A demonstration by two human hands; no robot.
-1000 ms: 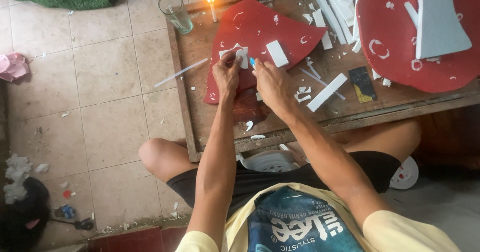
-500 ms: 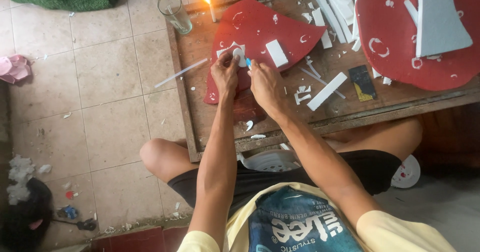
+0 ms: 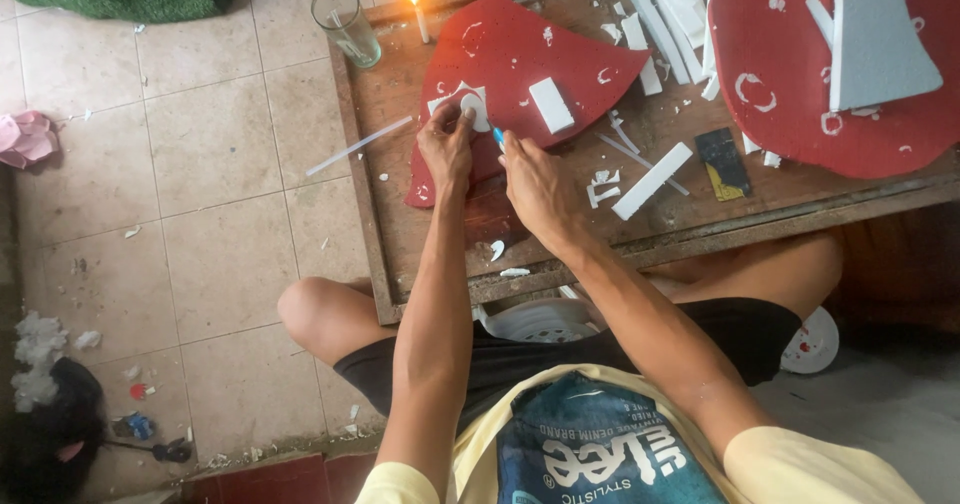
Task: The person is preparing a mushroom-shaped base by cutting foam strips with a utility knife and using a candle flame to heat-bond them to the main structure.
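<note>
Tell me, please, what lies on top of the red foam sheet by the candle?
On the red foam sheet lie a white foam block and a white cutout under the left hand, which covers its lower part.

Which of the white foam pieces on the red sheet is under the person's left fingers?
The small white foam piece near the red sheet's left edge, under the left hand. The white rectangular block lies untouched to its right.

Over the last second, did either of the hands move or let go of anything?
Barely. The right hand edged slightly toward the left hand, keeping the small blue tool. The left hand stays pressed on the white foam piece atop the red sheet. Candle, glass and wooden board are unchanged.
</note>
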